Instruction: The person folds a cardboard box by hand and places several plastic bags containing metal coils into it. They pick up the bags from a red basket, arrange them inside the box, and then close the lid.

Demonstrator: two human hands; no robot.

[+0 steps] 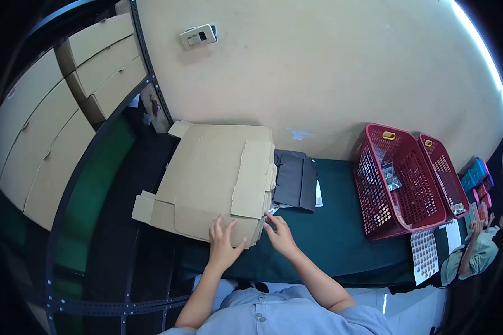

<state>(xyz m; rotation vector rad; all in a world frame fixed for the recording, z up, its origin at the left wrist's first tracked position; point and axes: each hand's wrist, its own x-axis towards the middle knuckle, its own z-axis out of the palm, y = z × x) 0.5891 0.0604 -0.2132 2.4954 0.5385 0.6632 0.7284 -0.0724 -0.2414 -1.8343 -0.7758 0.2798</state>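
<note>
A stack of flattened cardboard boxes (207,162) lies on the dark green cloth of the table (324,245). My left hand (223,243) rests on the stack's near edge, its fingers spread over the top sheet. At the stack's near right corner is my right hand (279,231), its fingers apart and the fingertips at the edges of the sheets. Just beyond the stack's right side lies a dark grey folded bag or folder (295,181), with a white paper (318,195) beside it.
Two dark red perforated baskets (402,184) (444,173) hold small plastic packets at the right. A sticker sheet (425,257) hangs over the table edge near another person (478,251). Cardboard boxes (44,134) fill the metal-framed shelf at left.
</note>
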